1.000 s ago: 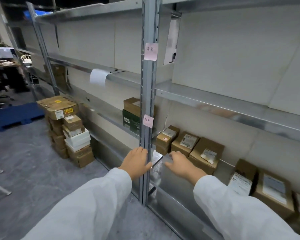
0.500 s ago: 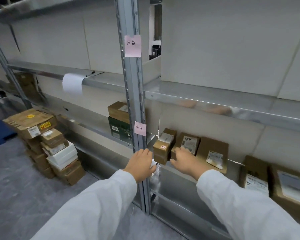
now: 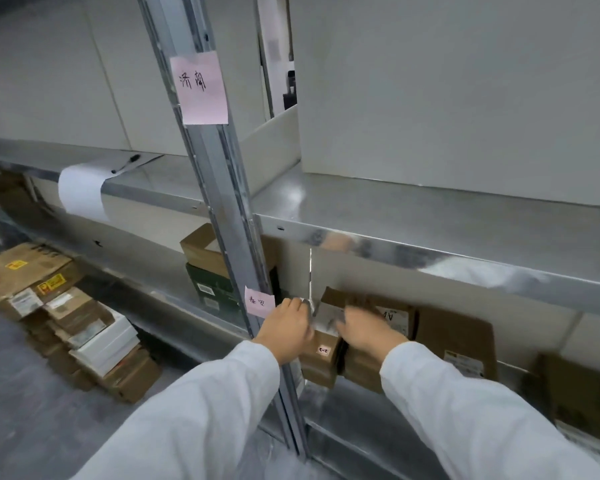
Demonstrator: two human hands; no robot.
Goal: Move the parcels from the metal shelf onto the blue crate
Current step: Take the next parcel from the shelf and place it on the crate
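On the lower level of the metal shelf (image 3: 430, 252) stands a small brown parcel (image 3: 321, 355) with a red-and-white sticker, just right of the upright post. My left hand (image 3: 286, 329) is against its upper left side, fingers curled forward. My right hand (image 3: 364, 330), blurred by motion, lies over its right side and over the neighbouring labelled parcel (image 3: 394, 313). Whether either hand grips is unclear. More brown parcels (image 3: 456, 337) stand further right on the same level. The blue crate is out of view.
The shelf's upright post (image 3: 222, 188) with two pink notes stands right beside my left hand. A brown box on a green box (image 3: 208, 285) sits left of the post. A stack of cartons (image 3: 66, 306) stands on the grey floor at left. A white paper (image 3: 82, 192) hangs from the middle shelf.
I have come closer to the shelf and my view has swung right. Both hands moved forward from the shelf's front edge onto the small parcels.
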